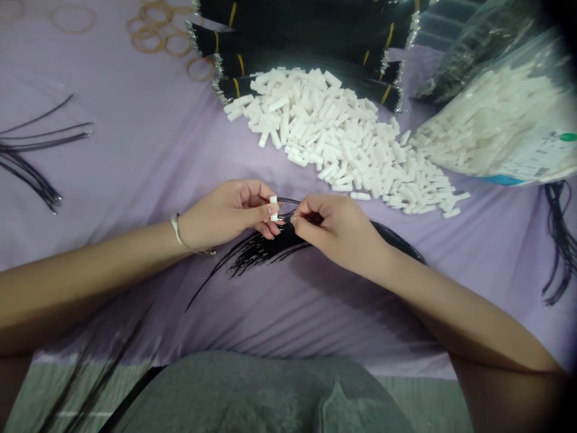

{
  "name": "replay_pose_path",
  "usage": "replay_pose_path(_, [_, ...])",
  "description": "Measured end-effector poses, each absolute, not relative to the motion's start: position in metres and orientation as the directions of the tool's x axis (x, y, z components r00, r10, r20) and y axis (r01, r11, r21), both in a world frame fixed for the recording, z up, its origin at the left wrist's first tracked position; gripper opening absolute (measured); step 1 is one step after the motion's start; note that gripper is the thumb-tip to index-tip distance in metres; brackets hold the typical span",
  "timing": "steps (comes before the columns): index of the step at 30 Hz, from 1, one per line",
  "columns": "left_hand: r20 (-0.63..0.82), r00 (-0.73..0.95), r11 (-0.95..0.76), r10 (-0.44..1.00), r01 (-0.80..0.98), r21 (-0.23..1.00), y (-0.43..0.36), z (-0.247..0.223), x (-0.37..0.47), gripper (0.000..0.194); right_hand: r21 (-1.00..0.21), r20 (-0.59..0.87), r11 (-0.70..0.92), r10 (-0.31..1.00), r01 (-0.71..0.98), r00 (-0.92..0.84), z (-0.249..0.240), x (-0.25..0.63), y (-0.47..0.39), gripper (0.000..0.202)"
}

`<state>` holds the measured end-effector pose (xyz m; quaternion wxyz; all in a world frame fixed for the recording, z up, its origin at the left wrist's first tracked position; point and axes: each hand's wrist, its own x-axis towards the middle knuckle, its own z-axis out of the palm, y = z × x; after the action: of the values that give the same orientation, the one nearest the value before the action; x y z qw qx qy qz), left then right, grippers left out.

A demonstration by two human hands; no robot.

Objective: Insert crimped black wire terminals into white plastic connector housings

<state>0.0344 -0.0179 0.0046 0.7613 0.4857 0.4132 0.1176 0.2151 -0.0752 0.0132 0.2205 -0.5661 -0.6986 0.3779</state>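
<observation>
Between thumb and fingers, my left hand (pixel 234 210) pinches a small white connector housing (pixel 274 208) held upright. A thin black wire runs from the housing toward my right hand (pixel 338 228). That hand is closed in a pinch on a black wire (pixel 288 215), its tip right beside the lower end of the housing. Whether the tip is inside the housing I cannot tell. Under both hands lies a bundle of black wires (pixel 256 255) with metal terminals at the left ends; my right hand and forearm hide part of it.
A heap of white connector housings (pixel 324 126) lies beyond my hands. Behind it are banded black wire bundles (pixel 306 36). Clear plastic bags (pixel 500 120) stand at the right. Rubber bands (pixel 155 27) lie at the upper left, loose black wires (pixel 40 144) at the left edge.
</observation>
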Motion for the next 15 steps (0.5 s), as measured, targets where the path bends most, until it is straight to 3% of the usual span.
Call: replay_pose_path(15, [-0.475,0.644,0.457,0.6,0.212,0.864,-0.0182,0.0059,0.0329,0.005,-0.78,-0.093,0.097,0.959,0.618,-0.269,0.012,0.2157,-0.0756,0.012])
